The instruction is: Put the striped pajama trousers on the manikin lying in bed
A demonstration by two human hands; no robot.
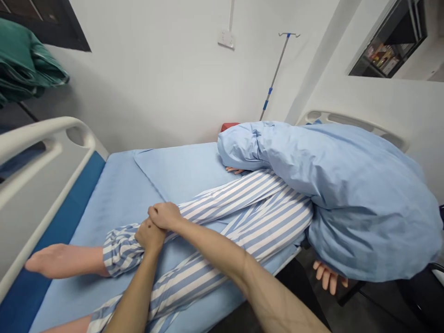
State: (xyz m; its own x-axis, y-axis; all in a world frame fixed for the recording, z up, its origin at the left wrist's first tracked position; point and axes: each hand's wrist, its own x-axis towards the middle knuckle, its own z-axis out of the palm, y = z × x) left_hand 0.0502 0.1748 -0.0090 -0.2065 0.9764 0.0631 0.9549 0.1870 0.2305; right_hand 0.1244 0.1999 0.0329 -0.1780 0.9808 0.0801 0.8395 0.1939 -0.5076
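A figure that looks like a manikin lies on a bed in blue-and-white striped trousers (pixel 270 226). Its far leg ends in a bare foot (pixel 57 261), and the trouser cuff (pixel 121 249) is bunched above the ankle. My left hand (pixel 150 235) is closed on the far trouser leg near the shin. Just above and against it, my right hand (pixel 164 215) is closed at the same leg, its fingers curled in. The palms are hidden. The near leg passes under my forearms.
A light blue quilt (pixel 364 194) covers the upper body, with a manikin hand (pixel 329 276) hanging below it. A bed end board (pixel 65 157) stands at left, an IV pole (pixel 275 76) behind. Green cloth (pixel 27 60) hangs at upper left.
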